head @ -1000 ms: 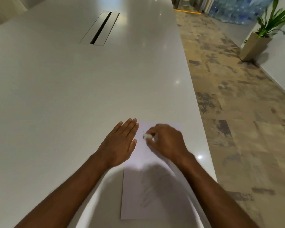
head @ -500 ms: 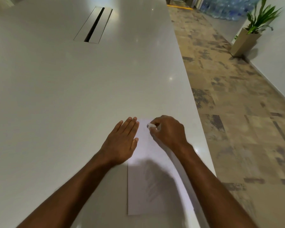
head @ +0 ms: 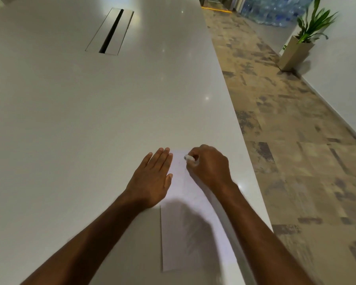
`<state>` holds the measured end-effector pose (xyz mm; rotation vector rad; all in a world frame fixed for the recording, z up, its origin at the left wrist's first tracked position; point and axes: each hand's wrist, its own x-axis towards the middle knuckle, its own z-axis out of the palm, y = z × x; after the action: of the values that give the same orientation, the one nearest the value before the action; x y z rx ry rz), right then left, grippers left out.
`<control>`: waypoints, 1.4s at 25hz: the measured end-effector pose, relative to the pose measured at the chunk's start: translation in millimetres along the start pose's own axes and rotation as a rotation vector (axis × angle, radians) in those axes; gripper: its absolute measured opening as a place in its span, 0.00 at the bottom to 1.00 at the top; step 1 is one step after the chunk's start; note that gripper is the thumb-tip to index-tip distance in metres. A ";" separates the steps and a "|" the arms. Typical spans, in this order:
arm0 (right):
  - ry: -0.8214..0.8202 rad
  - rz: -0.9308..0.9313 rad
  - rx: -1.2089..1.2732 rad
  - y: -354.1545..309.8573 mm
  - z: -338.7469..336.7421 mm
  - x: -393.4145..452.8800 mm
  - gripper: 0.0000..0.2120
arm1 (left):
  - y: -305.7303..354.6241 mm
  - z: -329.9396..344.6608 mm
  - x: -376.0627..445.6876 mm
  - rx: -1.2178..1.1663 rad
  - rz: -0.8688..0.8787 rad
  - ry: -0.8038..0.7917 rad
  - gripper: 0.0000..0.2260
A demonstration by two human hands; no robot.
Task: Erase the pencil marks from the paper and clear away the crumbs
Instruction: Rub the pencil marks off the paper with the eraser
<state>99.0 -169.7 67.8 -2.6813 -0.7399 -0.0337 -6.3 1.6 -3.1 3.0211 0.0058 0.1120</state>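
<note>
A white sheet of paper (head: 185,239) lies on the white table near its right edge, with faint grey pencil marks (head: 193,229) in its shaded lower half. My left hand (head: 152,179) rests flat, fingers together, on the sheet's left edge near the top. My right hand (head: 210,167) is closed around a small white eraser (head: 189,158), whose tip touches the upper part of the sheet. My right forearm hides the paper's right side. No crumbs can be made out.
The long white table (head: 90,130) has a cable slot with a metal frame (head: 110,31) far ahead. The table's right edge drops to a patterned floor (head: 296,140). A potted plant (head: 300,42) stands by the far right wall.
My right hand with the eraser has slid up the sheet toward its far end. My left hand stays flat on the paper. The camera has tilted slightly.
</note>
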 end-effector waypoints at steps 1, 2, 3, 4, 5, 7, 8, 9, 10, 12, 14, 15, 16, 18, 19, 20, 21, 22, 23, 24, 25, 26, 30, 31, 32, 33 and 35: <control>-0.020 -0.035 -0.020 -2.1 0.1 -17.1 0.10 | 0.4 -0.1 -0.1 -0.002 0.000 0.000 0.30; -0.085 -0.073 -0.015 -5.9 -2.9 -39.8 0.09 | 0.5 0.3 -0.2 -0.007 0.005 -0.001 0.30; -0.163 -0.099 -0.004 -6.3 -6.0 -55.3 0.07 | 0.0 1.0 -0.1 -0.015 0.013 -0.008 0.31; -0.204 -0.105 0.010 -3.6 -7.8 -56.5 0.07 | -0.6 1.2 0.4 -0.023 0.020 -0.016 0.31; -0.188 -0.094 0.012 1.9 -6.6 -43.7 0.08 | -0.8 1.3 0.8 -0.026 0.024 -0.012 0.31; -0.099 0.009 0.004 7.0 -6.2 -6.3 0.09 | -0.6 0.5 1.2 -0.018 0.016 0.001 0.31; -0.058 0.046 -0.001 6.8 -6.1 5.7 0.09 | -0.3 0.2 1.1 -0.021 0.009 -0.003 0.31; -0.029 0.050 0.001 5.5 -3.1 8.6 0.09 | -0.1 -0.2 1.3 -0.027 0.004 -0.008 0.32; -0.033 0.029 -0.009 3.4 0.9 -1.2 0.09 | 0.6 -0.3 1.0 -0.034 0.002 -0.006 0.32; -0.143 -0.053 -0.043 -4.9 -0.5 -41.2 0.08 | 1.0 0.1 0.9 -0.041 0.003 -0.004 0.33; -0.236 -0.056 0.004 -5.1 -10.3 -67.5 0.07 | 0.0 -0.4 0.9 -0.052 0.013 -0.002 0.33; -0.220 -0.003 0.117 -2.6 -13.4 -68.5 0.06 | -0.1 -0.8 1.4 -0.051 0.022 -0.006 0.33; -0.196 0.107 0.321 -4.1 -15.9 -65.6 0.04 | -0.3 -0.7 1.0 -0.046 0.026 -0.010 0.33; -0.284 0.381 0.859 -17.5 -14.0 -57.4 0.04 | -2.1 0.1 -0.5 -0.041 0.034 0.007 0.32; -0.364 0.494 1.067 -25.9 -8.3 -54.5 0.06 | -3.1 0.5 -1.1 -0.043 0.040 0.011 0.31; -0.404 0.559 1.191 -28.8 -1.0 -51.0 0.08 | -3.7 1.3 -1.2 -0.040 0.047 0.011 0.30; -0.366 0.595 1.266 -24.2 8.6 -44.5 0.08 | -4.7 2.7 -1.6 -0.036 0.047 0.016 0.30; -0.264 0.634 1.338 -20.0 14.1 -36.2 0.08 | -5.3 3.7 -1.4 -0.032 0.041 0.026 0.29; -0.112 0.669 1.394 -14.5 15.3 -26.4 0.08 | -5.1 4.1 -1.4 -0.032 0.034 0.034 0.29; 0.037 0.687 1.416 -8.1 13.5 -18.4 0.09 | -4.4 3.7 -1.1 -0.029 0.031 0.035 0.29; 0.129 0.662 1.411 -3.5 12.8 -14.8 0.10 | -3.2 3.5 -0.8 -0.022 0.030 0.032 0.29; 0.152 0.626 1.398 -6.1 13.3 -17.0 0.12 | -2.4 3.9 -1.0 -0.013 0.030 0.036 0.29; -0.172 0.540 1.394 -30.5 30.6 -38.6 0.12 | -3.9 5.9 -1.5 -0.007 0.038 0.049 0.28; -0.152 0.571 1.396 -29.6 31.2 -34.8 0.12 | -4.1 6.1 -1.4 -0.005 0.037 0.050 0.28; -0.071 0.606 1.380 -23.3 30.7 -26.2 0.13 | -3.9 5.9 -0.9 -0.003 0.033 0.051 0.28; 0.048 0.630 1.316 -16.6 25.4 -17.8 0.14 | -3.5 5.3 -0.8 -0.003 0.029 0.050 0.29; 0.185 0.621 1.226 -7.1 20.0 -10.7 0.10 | -2.0 4.1 -0.3 0.004 0.024 0.042 0.29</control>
<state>84.8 -162.3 50.2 -1.5649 0.1748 0.2430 -6.2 3.0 -7.4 3.0229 -0.0261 0.1783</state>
